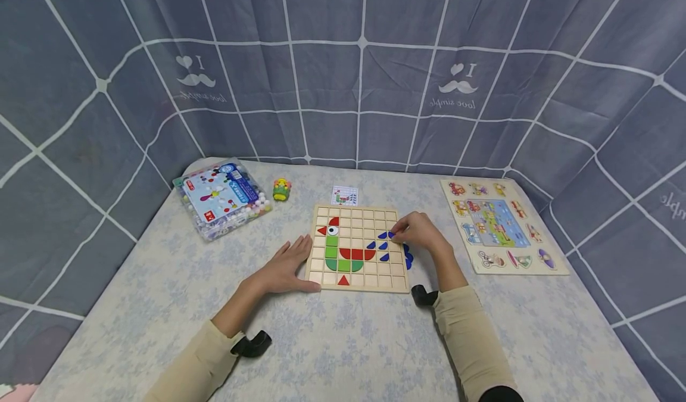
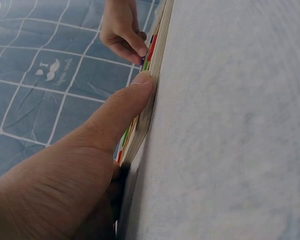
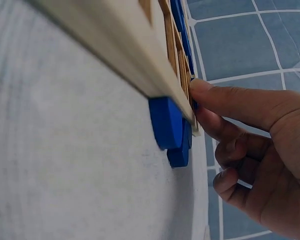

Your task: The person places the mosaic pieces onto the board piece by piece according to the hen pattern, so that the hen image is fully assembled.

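A square wooden grid board (image 1: pixel 355 215) lies on the table, with red, green and blue shaped blocks in some cells forming a bird-like picture. Along the board's left edge rests my left hand (image 1: pixel 286 266), fingers straight, thumb touching the near-left corner. My right hand (image 1: pixel 420 233) is over the board's right part and pinches a small blue block (image 1: pixel 391 234) between thumb and finger; its outline is mostly hidden. Several blue blocks with curved sides (image 3: pixel 165 122) lie on the table against the board's right side. A red triangle block (image 1: pixel 343 280) sits in the bottom row.
Behind the board lies a small printed picture card (image 1: pixel 345 196). A clear box of colourful pieces (image 1: pixel 222 198) and a small yellow-green toy figure (image 1: pixel 281 189) stand at the back left. To the right is a wooden picture puzzle (image 1: pixel 504 226). Grey checked curtains (image 1: pixel 332 80) enclose the table.
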Demonstrator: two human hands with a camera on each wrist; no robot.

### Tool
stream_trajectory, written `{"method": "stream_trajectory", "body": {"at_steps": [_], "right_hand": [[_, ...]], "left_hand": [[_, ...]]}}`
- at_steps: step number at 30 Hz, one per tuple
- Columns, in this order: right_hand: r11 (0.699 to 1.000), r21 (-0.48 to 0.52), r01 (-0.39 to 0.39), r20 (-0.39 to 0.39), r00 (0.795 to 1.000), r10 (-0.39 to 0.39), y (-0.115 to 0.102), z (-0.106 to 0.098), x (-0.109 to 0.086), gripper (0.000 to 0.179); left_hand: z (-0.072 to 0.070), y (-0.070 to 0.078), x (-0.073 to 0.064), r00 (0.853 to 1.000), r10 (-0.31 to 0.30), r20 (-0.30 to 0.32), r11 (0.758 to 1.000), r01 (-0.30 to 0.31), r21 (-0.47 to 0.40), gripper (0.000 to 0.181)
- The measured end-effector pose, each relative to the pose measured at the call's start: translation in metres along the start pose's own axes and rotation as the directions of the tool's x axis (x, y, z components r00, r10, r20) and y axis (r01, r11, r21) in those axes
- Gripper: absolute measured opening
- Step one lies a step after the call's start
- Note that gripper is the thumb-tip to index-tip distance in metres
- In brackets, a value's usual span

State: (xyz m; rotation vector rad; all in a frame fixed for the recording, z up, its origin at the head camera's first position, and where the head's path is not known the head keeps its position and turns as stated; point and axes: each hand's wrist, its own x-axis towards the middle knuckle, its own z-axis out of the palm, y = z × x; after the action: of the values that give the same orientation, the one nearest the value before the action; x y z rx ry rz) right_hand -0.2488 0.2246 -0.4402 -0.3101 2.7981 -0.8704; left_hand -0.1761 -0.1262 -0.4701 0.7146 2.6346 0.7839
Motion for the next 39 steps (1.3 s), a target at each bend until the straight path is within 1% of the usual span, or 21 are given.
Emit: {"method": "stream_trajectory", "body": {"at_steps": [13, 20, 26, 32, 39], "right_hand": [[1.0, -0.012, -0.014, -0.008, 1.0, 0.014, 0.0, -0.001, -0.001, 0.015], [1.0, 0.011, -0.017, -0.015, 1.0, 0.017, 0.0, -0.002, -0.002, 0.017], [1.0, -0.009, 0.003, -0.03, 1.0, -0.004, 0.001, -0.004, -0.005, 0.016], [1.0, -0.016, 0.006, -0.024, 1.0, -0.006, 0.006, -0.009, -0.01, 0.015], [0.999, -0.041, -0.009, -0.023, 1.0, 0.008, 0.016, -0.01, -0.016, 0.017]], "left_hand": [[0.0, 0.001, 0.002, 1.0, 0.004, 0.006, 1.0, -0.004, 0.014, 0.114], [-0.001, 0.003, 0.002, 1.0, 0.007, 0.005, 1.0, -0.007, 0.008, 0.114], [-0.002, 0.004, 0.001, 1.0, 0.003, 0.004, 1.0, -0.003, 0.002, 0.114], [-0.002, 0.003, 0.0, 1.0, -0.002, 0.002, 1.0, 0.002, 0.001, 0.113], [-0.001, 0.002, -0.001, 1.0, -0.006, 0.002, 1.0, 0.006, 0.002, 0.113]]}}
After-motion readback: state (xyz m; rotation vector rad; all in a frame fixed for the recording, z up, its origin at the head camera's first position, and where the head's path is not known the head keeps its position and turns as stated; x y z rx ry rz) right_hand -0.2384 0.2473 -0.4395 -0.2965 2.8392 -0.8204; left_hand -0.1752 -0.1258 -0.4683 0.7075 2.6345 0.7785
